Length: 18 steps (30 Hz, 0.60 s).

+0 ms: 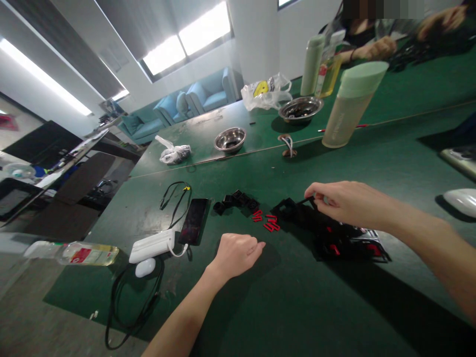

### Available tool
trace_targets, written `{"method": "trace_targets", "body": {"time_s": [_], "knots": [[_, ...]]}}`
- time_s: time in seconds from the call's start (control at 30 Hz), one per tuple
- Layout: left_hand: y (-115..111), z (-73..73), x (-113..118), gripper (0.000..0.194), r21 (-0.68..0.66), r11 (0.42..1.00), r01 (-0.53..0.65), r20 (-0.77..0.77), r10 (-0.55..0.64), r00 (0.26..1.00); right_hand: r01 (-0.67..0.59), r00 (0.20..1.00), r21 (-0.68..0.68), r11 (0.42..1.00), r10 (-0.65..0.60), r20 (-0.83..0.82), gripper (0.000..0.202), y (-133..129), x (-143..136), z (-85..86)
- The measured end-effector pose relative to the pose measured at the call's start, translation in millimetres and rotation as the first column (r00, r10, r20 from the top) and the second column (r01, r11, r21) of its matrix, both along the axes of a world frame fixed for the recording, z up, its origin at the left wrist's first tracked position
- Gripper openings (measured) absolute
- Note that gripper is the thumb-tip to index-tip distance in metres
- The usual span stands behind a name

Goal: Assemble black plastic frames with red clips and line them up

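Note:
My right hand (340,201) pinches a black plastic frame-like part (308,200) at the left end of a heap of black plastic parts (330,233), some with red pieces on them. My left hand (236,254) is closed over the table, thumb pointing right; whatever its fingers hold, if anything, is hidden. Several small red clips (271,223) lie loose between the two hands. Just behind them is a row of small black plastic pieces (238,198).
Left of my hands are a phone (194,221), a white power bank (152,245), a black cable (111,302) and a lying bottle (89,254). Farther back stand a steel bowl (230,140), a second bowl (300,110) and a green-lidded bottle (351,106). Another person's hand (379,48) is across the table.

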<state>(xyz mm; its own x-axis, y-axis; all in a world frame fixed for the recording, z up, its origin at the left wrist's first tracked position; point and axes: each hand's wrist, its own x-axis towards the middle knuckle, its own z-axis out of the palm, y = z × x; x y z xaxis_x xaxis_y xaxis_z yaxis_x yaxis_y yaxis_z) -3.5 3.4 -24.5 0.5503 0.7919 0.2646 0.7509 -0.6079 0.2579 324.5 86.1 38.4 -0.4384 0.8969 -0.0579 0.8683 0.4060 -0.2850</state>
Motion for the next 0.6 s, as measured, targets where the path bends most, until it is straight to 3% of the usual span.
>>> {"method": "trace_targets", "body": {"time_s": [0.6], "knots": [[0.0,-0.6,-0.8,0.053,-0.015,1.000,-0.008,-0.017,0.008,1.000,-0.115,0.993,0.062,0.991,0.117,-0.016,0.027,-8.3,-6.8,5.3]]}}
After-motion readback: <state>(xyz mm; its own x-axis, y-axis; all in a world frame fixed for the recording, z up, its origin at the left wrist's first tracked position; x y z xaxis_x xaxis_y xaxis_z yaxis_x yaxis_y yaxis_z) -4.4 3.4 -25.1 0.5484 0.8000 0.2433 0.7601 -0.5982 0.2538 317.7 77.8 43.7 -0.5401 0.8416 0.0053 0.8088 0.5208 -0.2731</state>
